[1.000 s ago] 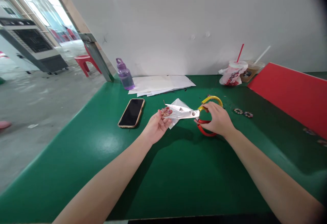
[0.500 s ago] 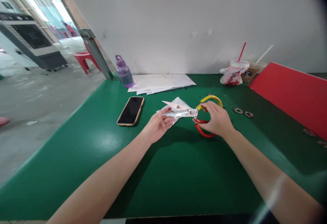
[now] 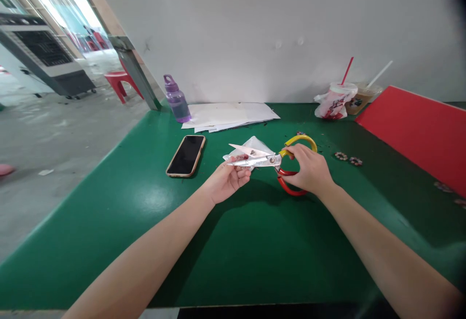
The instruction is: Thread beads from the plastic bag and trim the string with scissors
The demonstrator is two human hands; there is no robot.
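My right hand [image 3: 311,171] grips large scissors [image 3: 272,160] by their handles, one yellow and one red. The blades are spread and point left, toward the fingers of my left hand [image 3: 230,179]. With its fingertips closed, my left hand pinches a small dark red piece [image 3: 241,157] at the blades; its exact kind is too small to make out. A clear plastic bag [image 3: 255,143] shows just behind the blades. I cannot tell whether my left fingers also hold the bag.
A phone [image 3: 186,156] lies to the left on the green table [image 3: 120,197]. Behind are a purple bottle [image 3: 177,103], white paper sheets [image 3: 233,114] and two drink cups [image 3: 337,101]. Small beaded rings [image 3: 341,156] lie at right, near a red board [image 3: 418,125].
The plastic's lower part, which hung below the blades, is now mostly out of sight there. My left fingers have shifted slightly right. The scissors stay spread.
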